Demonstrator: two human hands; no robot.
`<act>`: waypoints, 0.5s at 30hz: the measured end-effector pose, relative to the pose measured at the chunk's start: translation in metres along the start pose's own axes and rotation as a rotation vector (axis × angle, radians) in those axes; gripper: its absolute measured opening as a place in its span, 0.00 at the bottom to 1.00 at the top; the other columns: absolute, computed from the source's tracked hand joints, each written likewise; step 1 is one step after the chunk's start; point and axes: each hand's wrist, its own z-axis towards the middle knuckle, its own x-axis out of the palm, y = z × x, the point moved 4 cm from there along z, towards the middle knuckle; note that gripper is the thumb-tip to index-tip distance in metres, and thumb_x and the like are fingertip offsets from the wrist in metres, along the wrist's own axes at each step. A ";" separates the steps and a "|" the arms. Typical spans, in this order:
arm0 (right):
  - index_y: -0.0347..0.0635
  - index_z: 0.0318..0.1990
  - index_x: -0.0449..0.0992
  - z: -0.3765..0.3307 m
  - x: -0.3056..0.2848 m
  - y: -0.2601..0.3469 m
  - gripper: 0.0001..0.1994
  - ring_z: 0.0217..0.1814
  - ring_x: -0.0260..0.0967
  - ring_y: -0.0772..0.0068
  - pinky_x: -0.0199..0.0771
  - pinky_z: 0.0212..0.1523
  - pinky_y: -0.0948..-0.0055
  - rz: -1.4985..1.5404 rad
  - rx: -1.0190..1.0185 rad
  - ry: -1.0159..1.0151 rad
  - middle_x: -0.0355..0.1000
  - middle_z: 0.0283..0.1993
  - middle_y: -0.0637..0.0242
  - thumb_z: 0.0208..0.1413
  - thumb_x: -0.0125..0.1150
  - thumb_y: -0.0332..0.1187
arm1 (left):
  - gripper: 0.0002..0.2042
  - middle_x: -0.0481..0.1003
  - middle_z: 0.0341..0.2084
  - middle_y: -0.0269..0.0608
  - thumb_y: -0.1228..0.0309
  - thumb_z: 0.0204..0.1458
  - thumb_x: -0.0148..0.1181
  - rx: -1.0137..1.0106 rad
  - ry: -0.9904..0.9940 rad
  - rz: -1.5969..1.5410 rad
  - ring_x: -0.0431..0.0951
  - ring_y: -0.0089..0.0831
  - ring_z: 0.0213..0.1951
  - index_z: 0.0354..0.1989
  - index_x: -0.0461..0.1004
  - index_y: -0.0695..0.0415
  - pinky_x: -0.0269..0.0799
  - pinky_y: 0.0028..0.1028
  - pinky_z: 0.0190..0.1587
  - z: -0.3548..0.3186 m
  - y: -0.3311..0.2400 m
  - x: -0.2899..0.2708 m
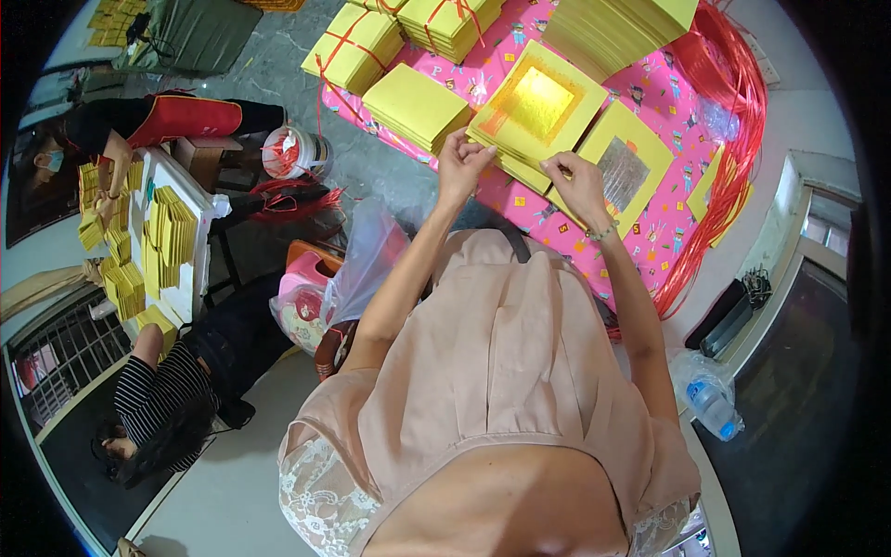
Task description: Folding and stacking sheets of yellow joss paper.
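A stack of yellow joss paper (pixel 513 121) lies in front of me, its top sheet bearing a gold foil square in an orange border. At the stack's near left corner is my left hand (pixel 464 169), closed, its thumb and fingertips pinching the paper edge. My right hand (pixel 577 186) pinches the near right corner with curled fingers; a bracelet circles that wrist. Partly under the right hand is another yellow stack (pixel 647 139) with a silver foil square. To the left sits a plain yellow stack (pixel 416 104). How many sheets I grip is hidden.
A pink patterned cloth (pixel 492 193) covers the table. Red-tied yellow bundles (pixel 353 48) and a tall stack (pixel 603 42) stand behind. Red ribbon strands (pixel 733 139) hang at right. At left, two people work around a white table (pixel 190 278); a bucket (pixel 295 153) stands nearby.
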 end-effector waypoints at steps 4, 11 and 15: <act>0.40 0.32 0.81 0.000 -0.001 0.000 0.13 0.31 0.75 0.57 0.71 0.33 0.63 0.001 -0.026 -0.009 0.76 0.29 0.58 0.56 0.62 0.42 | 0.24 0.79 0.30 0.37 0.76 0.53 0.67 -0.062 -0.013 -0.012 0.80 0.22 0.32 0.56 0.64 0.65 0.74 0.20 0.34 0.001 0.000 0.001; 0.40 0.32 0.81 0.001 0.000 -0.002 0.14 0.31 0.75 0.58 0.71 0.33 0.63 0.006 -0.019 0.000 0.76 0.29 0.59 0.56 0.62 0.42 | 0.24 0.79 0.29 0.36 0.75 0.53 0.68 -0.041 0.003 -0.006 0.79 0.22 0.30 0.55 0.64 0.65 0.74 0.20 0.33 0.003 0.002 0.001; 0.39 0.31 0.81 0.000 0.000 -0.003 0.14 0.31 0.75 0.58 0.71 0.32 0.63 0.013 -0.025 -0.011 0.76 0.29 0.59 0.56 0.62 0.42 | 0.24 0.79 0.29 0.36 0.75 0.53 0.68 -0.057 -0.003 0.003 0.79 0.22 0.30 0.55 0.65 0.65 0.74 0.20 0.33 0.003 0.004 0.000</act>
